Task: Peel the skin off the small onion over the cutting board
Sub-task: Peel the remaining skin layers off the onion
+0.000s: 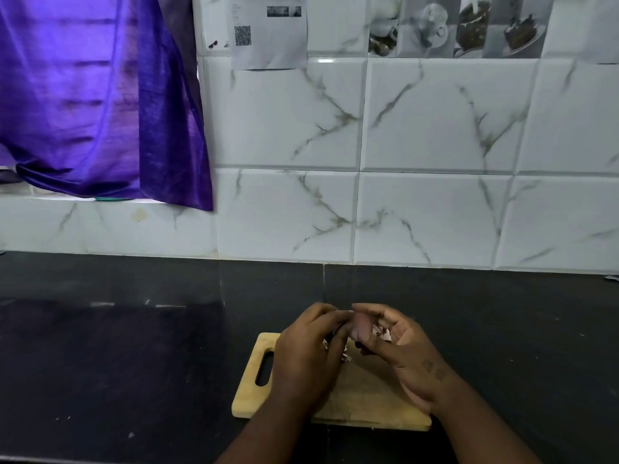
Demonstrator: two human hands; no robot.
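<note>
Both of my hands meet above a small wooden cutting board [361,393] that lies on a black counter. A small pinkish onion [359,329] sits between them. My right hand [398,343] cups it with curled fingers, and pale loose skin [382,332] lies in that palm. My left hand [306,356] curls its fingers and thumb against the onion's left side and hides part of it. A few bits of peel [346,358] show just under my left hand, over the board.
The black counter [134,346] spreads left and right of the board. A white marble-tiled wall [402,195] rises right behind it. A purple curtain [93,102] hangs at the upper left. The board has a handle slot [264,368] on its left end.
</note>
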